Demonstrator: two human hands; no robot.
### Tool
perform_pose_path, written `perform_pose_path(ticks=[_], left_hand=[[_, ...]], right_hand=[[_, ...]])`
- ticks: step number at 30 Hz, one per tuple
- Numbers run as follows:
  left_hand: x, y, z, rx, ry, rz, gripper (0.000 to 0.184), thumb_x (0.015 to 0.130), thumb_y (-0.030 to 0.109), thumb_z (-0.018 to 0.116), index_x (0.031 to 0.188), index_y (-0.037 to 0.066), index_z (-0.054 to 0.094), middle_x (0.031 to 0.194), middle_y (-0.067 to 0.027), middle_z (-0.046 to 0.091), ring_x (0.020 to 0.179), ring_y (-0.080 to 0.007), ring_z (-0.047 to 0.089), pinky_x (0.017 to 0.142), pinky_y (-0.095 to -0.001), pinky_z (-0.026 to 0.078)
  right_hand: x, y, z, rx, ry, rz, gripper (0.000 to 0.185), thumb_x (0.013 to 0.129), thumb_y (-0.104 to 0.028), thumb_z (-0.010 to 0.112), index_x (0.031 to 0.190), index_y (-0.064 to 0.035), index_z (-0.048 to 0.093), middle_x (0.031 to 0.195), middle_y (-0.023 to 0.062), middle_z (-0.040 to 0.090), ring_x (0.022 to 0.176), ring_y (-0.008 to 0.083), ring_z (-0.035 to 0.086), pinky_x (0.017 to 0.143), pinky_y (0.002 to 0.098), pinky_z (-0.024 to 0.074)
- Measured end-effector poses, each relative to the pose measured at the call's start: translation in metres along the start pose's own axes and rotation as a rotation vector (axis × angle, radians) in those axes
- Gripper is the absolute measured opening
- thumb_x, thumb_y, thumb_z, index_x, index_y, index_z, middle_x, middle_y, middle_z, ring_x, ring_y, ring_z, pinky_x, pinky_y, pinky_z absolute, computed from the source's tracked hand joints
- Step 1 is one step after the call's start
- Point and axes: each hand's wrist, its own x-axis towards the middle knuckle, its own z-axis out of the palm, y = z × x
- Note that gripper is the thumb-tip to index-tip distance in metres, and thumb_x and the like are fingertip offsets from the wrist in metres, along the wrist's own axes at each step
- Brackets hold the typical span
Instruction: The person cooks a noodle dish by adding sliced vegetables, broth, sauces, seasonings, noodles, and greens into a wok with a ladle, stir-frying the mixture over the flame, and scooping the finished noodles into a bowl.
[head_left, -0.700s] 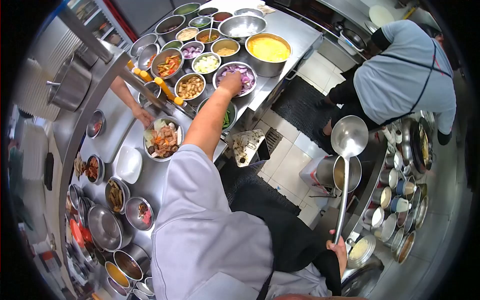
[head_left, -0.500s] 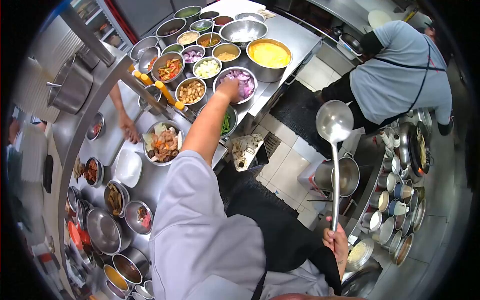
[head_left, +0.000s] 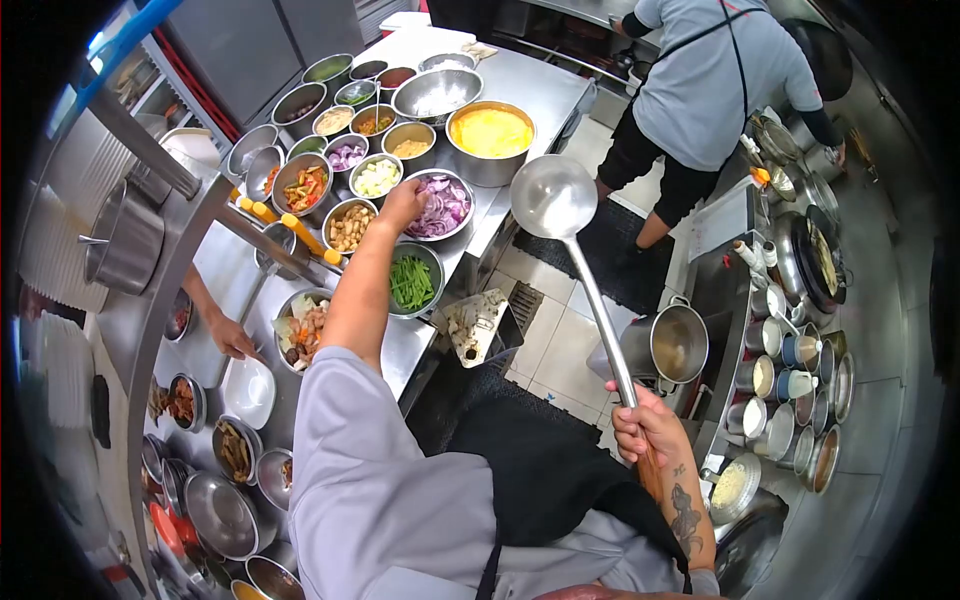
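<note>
My left hand [head_left: 405, 206] is at the left rim of a bowl of sliced purple onions [head_left: 440, 207]. Its fingers are curled together, and what they hold, if anything, cannot be made out. Green cut vegetables [head_left: 412, 283] fill the bowl just below. With my right hand [head_left: 645, 425] I grip the wooden end of a long ladle [head_left: 598, 310]. The ladle's round bowl [head_left: 554, 196] is raised over the floor, right of the counter, and looks empty.
A large pot of yellow liquid [head_left: 491, 132] stands beside the onions. A co-worker's hand [head_left: 232, 338] touches a white dish [head_left: 248, 391]. Another person [head_left: 705, 95] stands at upper right. A tall pot [head_left: 679, 342] stands beyond my right hand.
My left hand has drawn back from over the onions to the bowl's rim. The ladle has swung up and left. The co-worker's hand has reached the white dish; the other person has shifted.
</note>
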Motion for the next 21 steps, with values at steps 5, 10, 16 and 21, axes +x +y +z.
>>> perform_pose_path(ticks=[5,10,16,21], left_hand=[[-0.003,0.003,-0.007,-0.084,0.112,0.114,0.023,0.086,0.022,0.056,0.093,0.000,0.061,0.088,-0.0217,0.063,0.085,-0.0359,0.061,0.075,-0.0401,0.047],[0.003,0.028,-0.023,-0.197,0.122,0.182,0.021,0.089,0.020,0.055,0.091,0.000,0.060,0.071,-0.0136,0.060,0.065,-0.0245,0.059,0.061,-0.0349,0.045],[-0.007,0.112,-0.036,-0.294,-0.072,0.260,0.020,0.090,0.018,0.055,0.091,-0.001,0.061,0.068,-0.0084,0.059,0.057,-0.0157,0.056,0.057,-0.0306,0.045],[-0.004,0.137,-0.028,0.191,-0.087,0.536,0.025,0.089,0.019,0.049,0.085,-0.002,0.061,0.076,-0.0238,0.061,0.077,-0.0397,0.060,0.068,-0.0472,0.046]], right_hand=[[0.013,-0.007,0.010,-0.047,-0.020,0.010,0.041,0.085,-0.004,0.050,0.125,-0.0088,0.041,0.063,0.0004,0.040,0.039,0.0081,0.039,0.037,0.0259,0.0380],[0.031,-0.018,0.027,-0.081,-0.030,0.020,0.041,0.085,-0.004,0.050,0.125,-0.0079,0.040,0.065,0.0010,0.041,0.040,0.0085,0.041,0.037,0.0258,0.0394],[0.064,-0.028,0.050,-0.065,-0.104,0.045,0.032,0.087,-0.004,0.049,0.119,-0.0067,0.045,0.068,0.0017,0.044,0.043,0.0090,0.043,0.037,0.0263,0.0404],[0.061,-0.027,0.054,0.067,-0.158,0.094,0.033,0.089,-0.004,0.044,0.122,-0.0047,0.046,0.068,0.0010,0.045,0.042,0.0071,0.043,0.038,0.0263,0.0400]])
